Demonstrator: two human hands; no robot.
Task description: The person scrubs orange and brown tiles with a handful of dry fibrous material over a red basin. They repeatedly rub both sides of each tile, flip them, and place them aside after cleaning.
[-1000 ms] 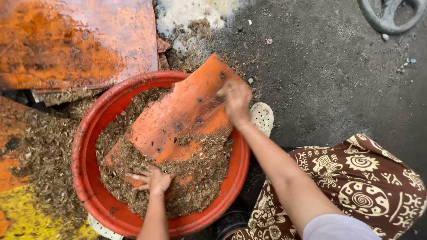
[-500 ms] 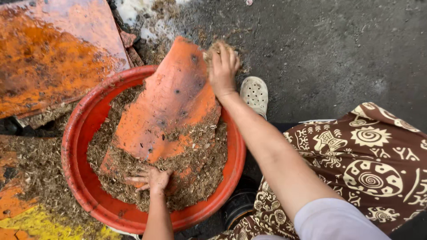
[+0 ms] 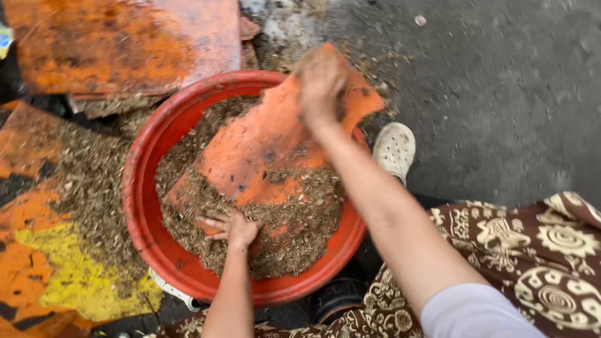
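At far left, on the ground: flattened orange and yellow sheeting [image 3: 69, 250] strewn with loose brown chaff [image 3: 94, 188]. Just right of it, a red plastic basin [image 3: 141, 206], holding a heap of the same dry chopped material [image 3: 294, 219] and an orange sheet piece [image 3: 263, 150] tilted from the far rim down into the heap. Likely trouble here: chaff sliding off the sheet's raised far end and spilling past the rim onto the dark pavement [image 3: 501, 94], given the steep tilt; also a tipped basin under a hard press. Left hand [image 3: 231, 226] near the middle, spread flat and open on the heap, gripping nothing. Right hand [image 3: 322, 81] farther off, blurred, fingers curled over the sheet's far edge, apparently gripping it. At right, a white clog [image 3: 394, 147] and brown patterned cloth [image 3: 532, 250].
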